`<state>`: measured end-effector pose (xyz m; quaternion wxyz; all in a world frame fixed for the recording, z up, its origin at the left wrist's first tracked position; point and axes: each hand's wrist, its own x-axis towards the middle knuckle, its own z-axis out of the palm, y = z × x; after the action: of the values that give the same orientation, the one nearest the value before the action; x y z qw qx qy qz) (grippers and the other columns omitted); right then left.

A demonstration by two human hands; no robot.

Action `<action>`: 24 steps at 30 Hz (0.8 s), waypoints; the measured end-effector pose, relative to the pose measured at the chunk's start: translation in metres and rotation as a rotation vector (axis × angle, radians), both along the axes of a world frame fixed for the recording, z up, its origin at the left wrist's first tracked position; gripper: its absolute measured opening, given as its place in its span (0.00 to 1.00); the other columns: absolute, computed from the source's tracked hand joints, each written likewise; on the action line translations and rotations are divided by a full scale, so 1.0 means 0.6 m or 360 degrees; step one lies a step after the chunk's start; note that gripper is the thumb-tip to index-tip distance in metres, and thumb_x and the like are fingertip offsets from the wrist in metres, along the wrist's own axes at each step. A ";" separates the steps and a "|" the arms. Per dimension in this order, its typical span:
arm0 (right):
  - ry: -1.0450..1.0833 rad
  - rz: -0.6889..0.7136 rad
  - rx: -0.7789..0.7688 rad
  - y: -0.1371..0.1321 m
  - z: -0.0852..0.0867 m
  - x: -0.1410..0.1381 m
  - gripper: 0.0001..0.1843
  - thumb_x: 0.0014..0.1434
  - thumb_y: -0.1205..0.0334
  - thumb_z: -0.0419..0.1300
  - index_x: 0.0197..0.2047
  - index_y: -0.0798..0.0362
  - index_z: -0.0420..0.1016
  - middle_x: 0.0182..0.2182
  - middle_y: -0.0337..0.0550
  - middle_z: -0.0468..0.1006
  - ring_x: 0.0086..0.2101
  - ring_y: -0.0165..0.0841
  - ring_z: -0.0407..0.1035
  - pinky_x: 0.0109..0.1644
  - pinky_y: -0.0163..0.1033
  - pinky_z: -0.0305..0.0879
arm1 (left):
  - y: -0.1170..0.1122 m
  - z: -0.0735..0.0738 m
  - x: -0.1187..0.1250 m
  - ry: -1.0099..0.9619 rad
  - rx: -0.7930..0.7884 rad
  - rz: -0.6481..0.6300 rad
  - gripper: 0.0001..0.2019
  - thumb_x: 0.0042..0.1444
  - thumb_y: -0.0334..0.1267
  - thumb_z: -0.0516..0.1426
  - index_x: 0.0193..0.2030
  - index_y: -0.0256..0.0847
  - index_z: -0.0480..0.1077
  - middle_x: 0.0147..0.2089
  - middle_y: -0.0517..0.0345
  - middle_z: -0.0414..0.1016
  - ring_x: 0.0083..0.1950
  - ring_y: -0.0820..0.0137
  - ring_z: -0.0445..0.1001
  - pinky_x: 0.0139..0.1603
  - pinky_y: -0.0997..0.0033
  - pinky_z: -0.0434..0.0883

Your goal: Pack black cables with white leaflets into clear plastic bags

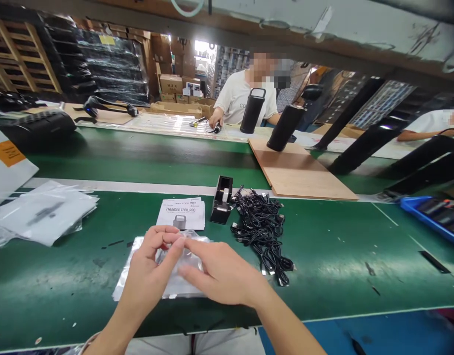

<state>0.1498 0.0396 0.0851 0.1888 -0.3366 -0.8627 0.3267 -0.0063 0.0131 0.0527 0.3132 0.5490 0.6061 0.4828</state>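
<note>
My left hand (149, 268) and my right hand (221, 273) meet over a stack of clear plastic bags (124, 278) lying flat on the green table (341, 256). The fingers of both hands pinch the top edge of the uppermost bag, near its opening. Just beyond the bags lies a white "Thunder Trail Pro" leaflet stack (181, 214). A black tape dispenser (221, 199) stands to the right of it. A pile of coiled black cables (262, 229) is spread to the right of my hands.
More clear bags (42, 212) lie at the left. A brown board (299, 170) and black cylindrical speakers (252, 111) sit beyond the green conveyor belt. A blue tray (434, 217) is at the right edge. Two other people work across the line.
</note>
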 end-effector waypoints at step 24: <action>0.0267 0.0508 -0.0399 0.063 0.147 -0.012 0.05 0.47 0.64 0.63 0.24 0.53 0.72 0.22 0.33 0.72 0.20 0.23 0.58 0.23 0.29 0.55 | 0.006 0.016 -0.031 -0.1213 -0.0252 -0.0810 0.33 0.46 0.64 0.50 0.54 0.43 0.61 0.45 0.47 0.72 0.46 0.59 0.71 0.48 0.59 0.66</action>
<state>0.1426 0.0776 0.1734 0.1624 -0.1882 -0.8390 0.4839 -0.0247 0.0168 0.0624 0.6630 0.4382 0.3287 0.5102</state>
